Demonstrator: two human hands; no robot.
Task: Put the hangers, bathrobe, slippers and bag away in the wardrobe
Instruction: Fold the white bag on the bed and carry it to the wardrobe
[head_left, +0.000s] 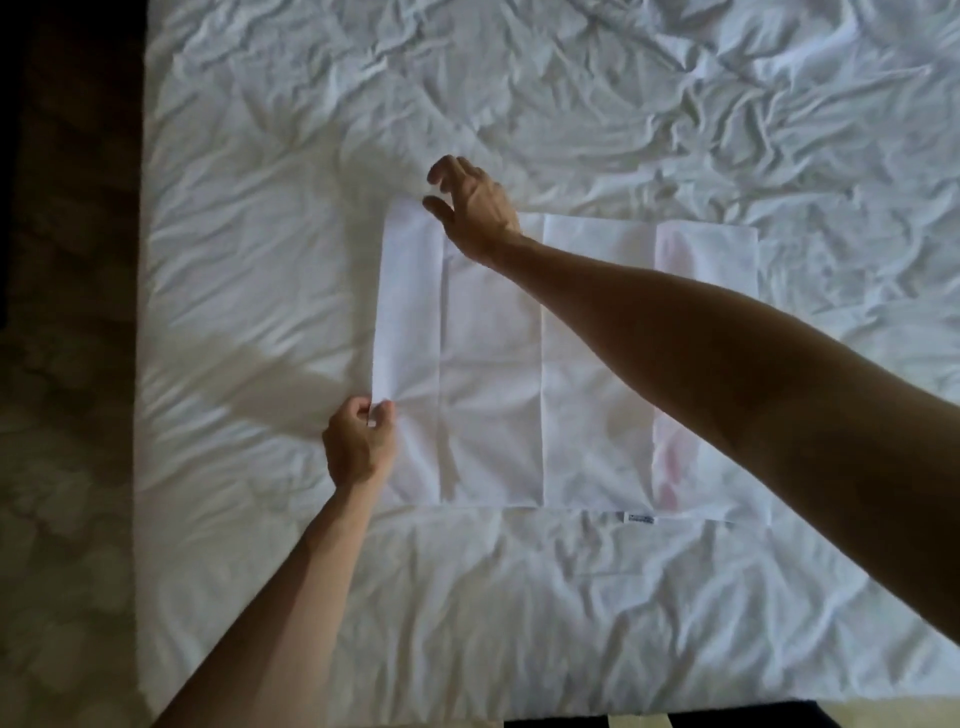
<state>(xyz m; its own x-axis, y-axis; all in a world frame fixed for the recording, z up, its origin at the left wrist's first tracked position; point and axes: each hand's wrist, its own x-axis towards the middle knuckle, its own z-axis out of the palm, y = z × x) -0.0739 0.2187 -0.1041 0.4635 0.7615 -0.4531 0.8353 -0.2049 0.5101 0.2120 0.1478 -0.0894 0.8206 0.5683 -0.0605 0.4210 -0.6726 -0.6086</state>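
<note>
Folding bag (493, 364) flat on bed (260, 156); left hand (358, 441) pinching near-left edge, right hand (475, 208) hovering released over far-left corner. Not yet stored; wardrobe, hangers, bathrobe, slippers unseen.

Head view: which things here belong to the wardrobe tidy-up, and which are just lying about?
Belongs to the job:
- flat white bag, creased into panels
- left hand, pinching the bag's near left edge
- right hand, fingers loosely spread over its far left corner

Just there:
- rumpled white bed sheet
- dark floor
</note>
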